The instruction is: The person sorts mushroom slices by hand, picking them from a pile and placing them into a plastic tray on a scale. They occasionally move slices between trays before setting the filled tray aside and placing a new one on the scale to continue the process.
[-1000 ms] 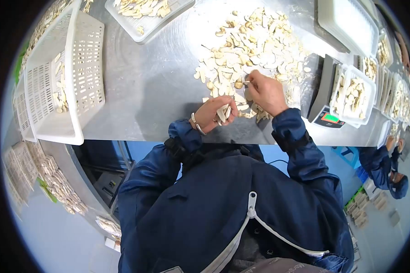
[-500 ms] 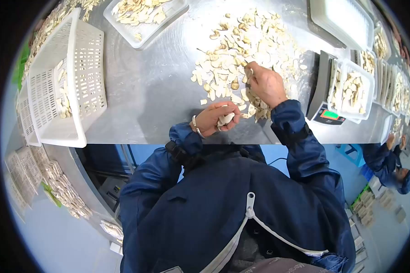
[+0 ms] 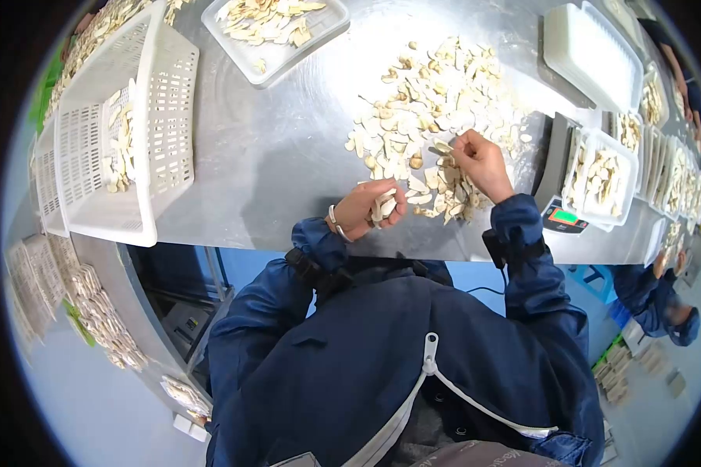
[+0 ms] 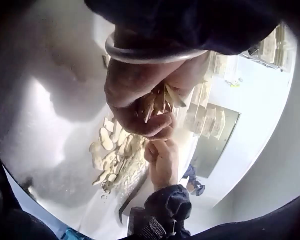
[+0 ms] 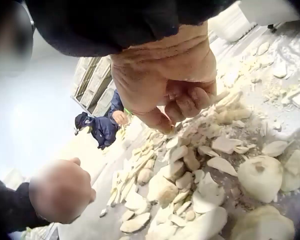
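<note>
Near the table's front edge, my left hand (image 3: pixel 358 208) curls round several pale mushroom slices (image 4: pixel 174 96). Their ends stick out between thumb and fingers in the left wrist view. To its right, my right hand (image 3: pixel 483 163) is over the near part of the pile of mushroom slices (image 3: pixel 436 93), thumb and fingertips together. A single slice (image 3: pixel 442 146) shows at those fingertips, pinched there. Under and beside this hand lies a denser heap of slices (image 3: pixel 449 196), close to the left hand. In the right wrist view, the fingers (image 5: pixel 187 105) hang just above the slices.
A white perforated basket (image 3: pixel 171 117) with some slices stands at left. Behind it is a shallow white tray (image 3: pixel 265 76) of slices. On the right, a scale (image 3: pixel 562 219) bears a tray (image 3: pixel 629 187); stacked trays (image 3: pixel 596 58) are beyond. Another person (image 5: pixel 104 132) works farther off.
My right hand has drawn back from the middle of the pile toward the near heap, and a slice now shows at its fingertips. My left hand keeps its hold nearly in place.
</note>
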Demonstrator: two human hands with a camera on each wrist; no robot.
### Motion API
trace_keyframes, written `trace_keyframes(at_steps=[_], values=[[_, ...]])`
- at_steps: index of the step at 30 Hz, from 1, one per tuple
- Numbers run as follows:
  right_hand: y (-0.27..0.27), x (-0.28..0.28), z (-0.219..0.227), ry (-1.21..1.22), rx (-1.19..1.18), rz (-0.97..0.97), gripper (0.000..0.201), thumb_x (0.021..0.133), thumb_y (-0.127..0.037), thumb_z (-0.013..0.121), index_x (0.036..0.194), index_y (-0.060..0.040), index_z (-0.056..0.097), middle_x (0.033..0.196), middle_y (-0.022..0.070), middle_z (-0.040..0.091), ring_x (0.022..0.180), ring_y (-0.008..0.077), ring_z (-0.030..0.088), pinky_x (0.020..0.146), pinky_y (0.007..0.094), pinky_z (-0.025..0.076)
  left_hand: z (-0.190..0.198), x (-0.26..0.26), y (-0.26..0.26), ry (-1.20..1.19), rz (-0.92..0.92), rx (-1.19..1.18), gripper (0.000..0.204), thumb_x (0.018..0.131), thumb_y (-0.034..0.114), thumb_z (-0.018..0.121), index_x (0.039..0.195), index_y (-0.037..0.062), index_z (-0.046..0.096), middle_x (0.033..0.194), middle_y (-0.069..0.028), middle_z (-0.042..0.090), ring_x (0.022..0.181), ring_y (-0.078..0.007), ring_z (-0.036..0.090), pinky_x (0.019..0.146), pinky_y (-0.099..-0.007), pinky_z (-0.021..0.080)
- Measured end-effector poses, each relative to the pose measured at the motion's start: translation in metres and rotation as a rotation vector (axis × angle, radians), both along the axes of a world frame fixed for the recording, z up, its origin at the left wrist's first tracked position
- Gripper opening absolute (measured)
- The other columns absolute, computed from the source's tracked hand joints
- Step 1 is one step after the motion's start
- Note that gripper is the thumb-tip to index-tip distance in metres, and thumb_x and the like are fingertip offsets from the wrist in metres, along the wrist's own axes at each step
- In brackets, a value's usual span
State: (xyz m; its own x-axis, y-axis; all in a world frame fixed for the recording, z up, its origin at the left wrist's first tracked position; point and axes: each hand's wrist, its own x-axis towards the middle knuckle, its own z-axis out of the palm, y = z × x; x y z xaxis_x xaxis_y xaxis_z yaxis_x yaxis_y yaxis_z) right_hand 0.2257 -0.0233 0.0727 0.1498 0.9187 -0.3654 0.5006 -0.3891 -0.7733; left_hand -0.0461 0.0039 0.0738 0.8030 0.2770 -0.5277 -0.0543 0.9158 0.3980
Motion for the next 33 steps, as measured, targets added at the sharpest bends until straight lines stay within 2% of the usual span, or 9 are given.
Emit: trace_keyframes(at_steps=[1,5,8,10,12,13,15,27,33], values=[[0.002,0.000,0.002,0.041,-0.057,-0.032,0.019,0.085,-0.022,0.061,0.084,-0.0033,0.064,0.068,0.0105,0.063,0.061,0.0226,0.060,0.060,0.0362,0.047,-0.002,-0.003,0.001,-0.003,0.002,0.002,0.036,0.100,0.032,0.042,0.089,0.0035,0.061,0.078,-0.0071,0.058,0.064,-0.0128,0.051,0.054,-0.0267,0.040],[0.058,-0.019,0.043,-0.163,-0.035,0.138,0.025,0.083,-0.027,0.063,0.083,-0.0019,0.064,0.067,0.0123,0.062,0.062,0.0256,0.060,0.063,0.0382,0.048,0.007,-0.010,0.007,0.064,0.038,-0.034,0.038,0.100,0.033,0.041,0.088,0.0019,0.060,0.074,-0.0076,0.057,0.063,-0.0136,0.050,0.055,-0.0275,0.040],[0.123,-0.052,0.093,0.115,0.286,0.029,0.029,0.083,-0.026,0.063,0.095,0.0009,0.062,0.060,0.0098,0.054,0.054,0.0241,0.046,0.057,0.0351,0.042,-0.002,-0.019,0.009,-0.024,0.034,-0.026,0.031,0.099,0.028,0.044,0.086,0.0049,0.060,0.080,-0.0072,0.061,0.065,-0.0138,0.055,0.056,-0.0272,0.043],[0.129,-0.059,0.108,0.040,0.370,0.029,0.032,0.084,-0.025,0.062,0.103,0.0015,0.060,0.060,0.0137,0.058,0.054,0.0298,0.053,0.058,0.0391,0.046,-0.003,-0.020,0.010,-0.050,0.049,-0.021,0.032,0.098,0.028,0.044,0.085,0.0042,0.061,0.081,-0.0077,0.061,0.066,-0.0146,0.055,0.057,-0.0282,0.044],[0.105,-0.042,0.075,-0.451,0.317,0.143,0.031,0.084,-0.023,0.061,0.104,0.0007,0.060,0.065,0.0180,0.063,0.061,0.0349,0.063,0.061,0.0429,0.049,-0.002,-0.020,0.012,-0.028,0.062,-0.049,0.032,0.098,0.029,0.045,0.085,0.0040,0.061,0.080,-0.0080,0.061,0.066,-0.0153,0.056,0.058,-0.0286,0.044],[0.088,-0.035,0.064,-0.538,0.165,0.240,0.028,0.084,-0.023,0.061,0.102,-0.0009,0.061,0.070,0.0213,0.066,0.070,0.0381,0.066,0.064,0.0472,0.051,-0.005,-0.022,0.011,-0.047,0.095,-0.051,0.029,0.097,0.027,0.047,0.092,0.0022,0.062,0.083,-0.0089,0.061,0.070,-0.0159,0.056,0.059,-0.0290,0.044],[0.048,-0.024,0.034,-0.650,0.058,0.341,0.022,0.085,-0.024,0.063,0.100,-0.0079,0.060,0.065,0.0183,0.064,0.064,0.0373,0.065,0.060,0.0456,0.051,-0.003,-0.019,0.013,-0.057,0.093,-0.002,0.026,0.096,0.025,0.050,0.098,0.0011,0.061,0.085,-0.0090,0.062,0.072,-0.0160,0.056,0.060,-0.0284,0.044],[0.014,-0.037,0.001,-0.549,0.176,0.217,0.015,0.081,-0.013,0.057,0.089,-0.0022,0.053,0.066,0.0164,0.063,0.064,0.0353,0.064,0.059,0.0436,0.049,-0.006,0.003,0.019,0.063,0.079,-0.019,0.024,0.093,0.017,0.055,0.107,-0.0009,0.059,0.087,-0.0064,0.060,0.073,-0.0138,0.055,0.059,-0.0258,0.043],[0.010,-0.028,0.023,-0.222,0.050,0.186,0.014,0.080,-0.017,0.061,0.083,-0.0050,0.054,0.063,0.0145,0.059,0.060,0.0346,0.061,0.058,0.0424,0.047,-0.001,0.016,0.017,0.156,0.063,0.027,0.028,0.097,0.025,0.049,0.107,0.0010,0.059,0.090,-0.0065,0.062,0.074,-0.0145,0.057,0.060,-0.0265,0.045]])
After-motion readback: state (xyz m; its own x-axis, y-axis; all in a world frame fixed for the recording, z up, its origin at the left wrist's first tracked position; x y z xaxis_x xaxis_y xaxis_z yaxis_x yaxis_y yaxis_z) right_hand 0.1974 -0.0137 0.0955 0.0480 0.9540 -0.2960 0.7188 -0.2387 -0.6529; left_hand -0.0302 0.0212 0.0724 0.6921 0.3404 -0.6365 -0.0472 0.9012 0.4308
